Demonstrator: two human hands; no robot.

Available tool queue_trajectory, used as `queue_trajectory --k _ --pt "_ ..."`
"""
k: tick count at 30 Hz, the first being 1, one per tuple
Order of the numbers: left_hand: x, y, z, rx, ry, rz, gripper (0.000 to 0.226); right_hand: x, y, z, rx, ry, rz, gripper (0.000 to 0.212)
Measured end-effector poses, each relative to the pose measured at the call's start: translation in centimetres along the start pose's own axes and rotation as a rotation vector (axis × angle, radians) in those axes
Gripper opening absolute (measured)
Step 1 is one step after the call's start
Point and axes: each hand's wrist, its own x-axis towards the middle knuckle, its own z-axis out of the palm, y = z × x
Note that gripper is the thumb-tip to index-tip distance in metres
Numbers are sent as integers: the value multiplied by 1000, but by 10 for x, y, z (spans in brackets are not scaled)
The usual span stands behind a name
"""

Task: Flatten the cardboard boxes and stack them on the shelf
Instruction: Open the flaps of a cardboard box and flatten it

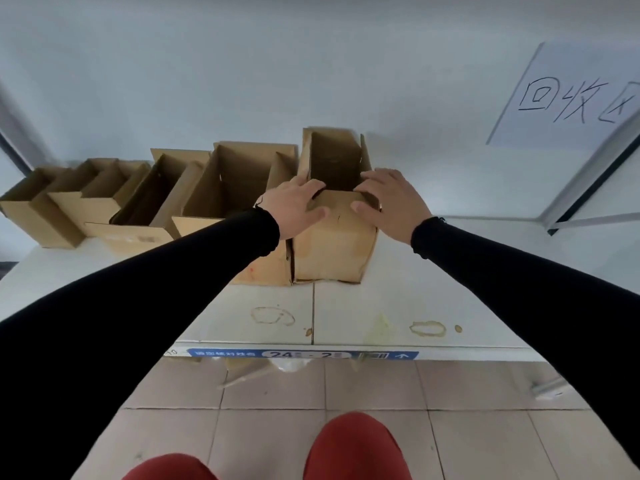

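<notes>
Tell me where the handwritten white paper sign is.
In the head view, the handwritten white paper sign hangs upper right on the wall, right of the tall open cardboard box.

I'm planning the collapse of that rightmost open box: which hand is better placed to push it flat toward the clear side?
Probably the left hand. It grips the rightmost box on the side that faces the neighbouring box; bare shelf lies to the right. The right hand can steady.

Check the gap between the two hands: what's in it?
In the head view, only the near top edge of the rightmost open box runs between the left hand and the right hand; both grip that edge.
</notes>
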Motion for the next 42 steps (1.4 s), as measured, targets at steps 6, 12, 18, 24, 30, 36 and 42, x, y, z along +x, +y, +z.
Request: queue_trajectory --k 6,12,18,24,30,36,42 --pt "3 -2 -6 -62 -87 9 52 0 -4 -3 23 -115 30 33" --pt "-7 -2 -7 -103 -33 4 48 4 -5 -1 71 -76 18 27" --pt "-43 26 10 -208 98 -62 34 -32 -13 -3 243 -5 55 19" --pt "-84 69 10 -405 169 -80 14 -87 -8 -21 366 24 36 18" --pt "-107 101 7 -869 169 -36 96 -106 3 -56 585 144 130 24" --pt "-99 108 -18 -945 272 -94 80 -85 7 -103 956 174 299 38" --pt "-58 93 -15 -998 200 -198 89 -28 23 -94 943 -103 469 27"
